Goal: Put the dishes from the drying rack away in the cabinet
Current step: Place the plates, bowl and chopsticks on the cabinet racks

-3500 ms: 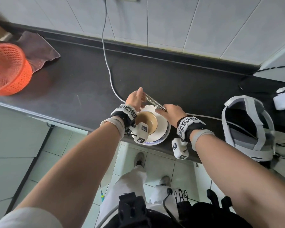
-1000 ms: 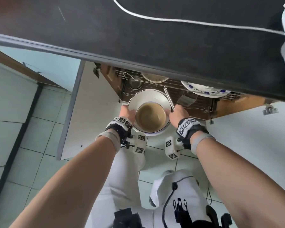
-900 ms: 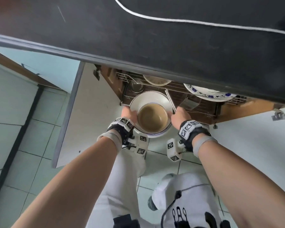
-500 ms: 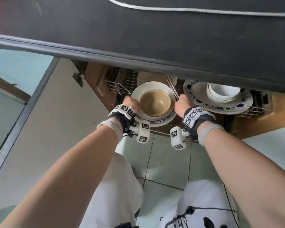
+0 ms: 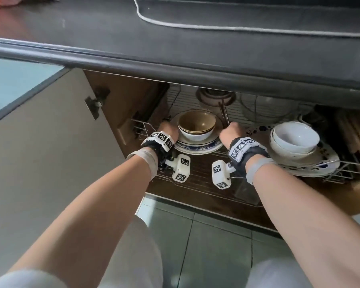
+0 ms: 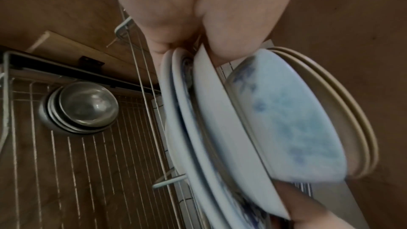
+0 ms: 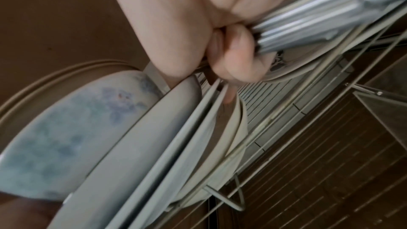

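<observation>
**Stack of dishes held over the cabinet's wire rack**

The left hand [image 5: 169, 129] grips the left rim of a stack of plates [image 5: 197, 145], fingers curled under it and thumb on top. The right hand [image 5: 230, 133] pinches the opposite rim and also holds a bundle of ribbed metal chopsticks [image 5: 223, 115] against it. The plates are smooth glazed ceramic, round and shallow, the lowest one edged with a dark blue pattern. Nested bowls [image 5: 196, 125] sit on top: tan and glossy inside, white outside with a pale blue floral print. The stack is inside the open cabinet, at the left part of a thin chrome wire rack [image 5: 197, 173]; whether it rests on the wires cannot be told.

To the right on the rack stand white bowls [image 5: 295, 138] on blue-patterned plates. Beneath the rack lie nested steel bowls [image 6: 84, 108], dull and rounded. The cabinet walls are brown wood. A white cable [image 5: 216, 28] lies on the matte dark countertop [image 5: 175, 42]. The wristbands carry black-and-white square markers; no writing is readable.
</observation>
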Demonstrator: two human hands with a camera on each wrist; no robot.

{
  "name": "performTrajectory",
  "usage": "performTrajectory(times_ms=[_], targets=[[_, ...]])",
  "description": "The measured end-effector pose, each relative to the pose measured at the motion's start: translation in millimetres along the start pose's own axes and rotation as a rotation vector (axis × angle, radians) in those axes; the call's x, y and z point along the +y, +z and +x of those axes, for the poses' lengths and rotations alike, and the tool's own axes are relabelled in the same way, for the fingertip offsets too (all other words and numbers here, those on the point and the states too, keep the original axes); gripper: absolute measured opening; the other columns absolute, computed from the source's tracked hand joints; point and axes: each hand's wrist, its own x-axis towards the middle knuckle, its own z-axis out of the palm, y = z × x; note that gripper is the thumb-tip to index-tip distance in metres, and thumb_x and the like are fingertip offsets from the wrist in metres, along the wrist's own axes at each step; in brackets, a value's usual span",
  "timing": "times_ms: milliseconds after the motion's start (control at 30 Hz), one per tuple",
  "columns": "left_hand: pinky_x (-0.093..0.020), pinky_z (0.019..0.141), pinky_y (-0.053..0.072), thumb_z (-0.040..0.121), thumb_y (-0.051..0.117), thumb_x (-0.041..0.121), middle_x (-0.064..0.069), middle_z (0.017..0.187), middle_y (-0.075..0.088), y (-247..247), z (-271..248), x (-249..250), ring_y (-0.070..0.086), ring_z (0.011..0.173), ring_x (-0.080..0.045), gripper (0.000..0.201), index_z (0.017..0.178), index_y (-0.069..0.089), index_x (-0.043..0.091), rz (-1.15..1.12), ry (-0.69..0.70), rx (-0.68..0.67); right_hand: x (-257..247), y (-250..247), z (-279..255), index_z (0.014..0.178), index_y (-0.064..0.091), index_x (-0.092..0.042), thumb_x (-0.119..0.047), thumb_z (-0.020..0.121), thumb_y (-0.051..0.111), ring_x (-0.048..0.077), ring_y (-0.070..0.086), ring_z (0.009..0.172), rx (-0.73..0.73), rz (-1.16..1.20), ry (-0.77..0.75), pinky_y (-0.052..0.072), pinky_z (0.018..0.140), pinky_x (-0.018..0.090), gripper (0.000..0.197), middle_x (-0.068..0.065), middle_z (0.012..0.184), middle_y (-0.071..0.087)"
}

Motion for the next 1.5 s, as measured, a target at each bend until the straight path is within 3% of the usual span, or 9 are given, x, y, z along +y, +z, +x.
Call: performTrajectory(times_ms=[133,367,533,633,967,1100,1200,1300,1500], targets=[[-0.04,0.102,0.047,0.103,0.042,0.013,-0.028,0.136,0.058,3.9,2.7,14.5,0.056,0.126,-0.041,0.04,0.134,0.054,-0.007,-0.038,0.011,-0.035,2.1,7.2,7.8,0.109,0.061,-0.002,-0.019,0.087,0.058,0.037,0.061,0.108,-0.004,0.097,0.044,0.044,0.083,0.034,0.028,0.019,0.118,0.064],[-0.042,0.106,0.043,0.105,0.038,0.014,-0.025,0.14,0.056,7.4,17.0,25.4,0.054,0.129,-0.04,0.04,0.137,0.051,-0.005,0.016,0.095,-0.031,-4.9,14.8,17.6,0.13,0.046,0.001,-0.015,0.097,0.05,0.034,0.051,0.122,-0.031,0.156,0.144,0.04,0.098,0.038,0.037,0.019,0.134,0.05],[-0.039,0.119,0.027,0.109,0.029,0.014,-0.023,0.153,0.043,0.6,13.6,31.8,0.041,0.142,-0.036,0.043,0.147,0.041,-0.001,0.104,0.224,-0.003,-4.6,20.3,22.6,0.126,0.052,-0.001,-0.014,0.093,0.053,0.037,0.056,0.116,0.036,0.129,0.126,0.043,0.085,0.036,0.035,0.019,0.129,0.056],[-0.041,0.12,0.029,0.108,0.031,0.014,-0.024,0.153,0.042,0.5,19.1,30.6,0.04,0.142,-0.038,0.043,0.148,0.039,0.0,0.116,0.265,-0.009,-5.6,18.6,22.9,0.124,0.053,-0.002,-0.014,0.093,0.055,0.037,0.057,0.115,0.047,0.113,0.134,0.043,0.084,0.036,0.034,0.018,0.128,0.057],[-0.045,0.111,0.042,0.103,0.04,0.009,-0.025,0.141,0.053,13.0,31.9,23.8,0.052,0.13,-0.04,0.038,0.137,0.05,-0.005,-0.067,0.052,-0.06,-9.8,19.0,24.1,0.121,0.057,-0.002,-0.018,0.092,0.057,0.036,0.06,0.112,0.082,0.084,0.116,0.043,0.08,0.034,0.033,0.017,0.126,0.06],[-0.03,0.113,0.027,0.107,0.029,0.007,-0.022,0.151,0.045,9.8,29.7,23.5,0.046,0.137,-0.031,0.041,0.144,0.043,-0.004,-0.343,-0.025,-0.017,-8.9,14.0,18.2,0.125,0.055,-0.003,-0.028,0.093,0.058,0.036,0.059,0.112,0.076,0.155,0.111,0.044,0.082,0.036,0.04,0.016,0.126,0.06],[-0.024,0.1,0.035,0.104,0.04,0.036,-0.02,0.147,0.051,11.1,19.6,23.4,0.053,0.127,-0.027,0.054,0.143,0.047,-0.001,-0.585,-0.037,-0.1,-0.3,12.2,9.7,0.124,0.055,-0.006,-0.038,0.092,0.059,0.036,0.059,0.111,0.07,0.173,0.117,0.047,0.09,0.039,0.046,0.016,0.125,0.061],[-0.031,0.11,0.036,0.064,0.056,0.073,-0.012,0.146,0.054,28.4,20.7,21.3,0.051,0.133,-0.027,0.104,0.144,0.048,0.008,-0.704,-0.009,-0.081,10.1,9.5,2.8,0.122,0.056,-0.007,-0.044,0.092,0.056,0.033,0.059,0.101,0.045,0.18,0.116,0.044,0.082,0.035,0.048,0.014,0.12,0.062],[-0.045,0.123,0.024,0.06,0.049,0.075,-0.016,0.158,0.037,52.5,24.4,24.1,0.035,0.147,-0.03,0.113,0.15,0.039,0.007,-0.694,0.01,-0.055,16.5,7.5,6.4,0.123,0.056,-0.003,-0.038,0.096,0.053,0.033,0.058,0.113,0.01,0.188,0.079,0.04,0.082,0.033,0.044,0.016,0.127,0.06]])
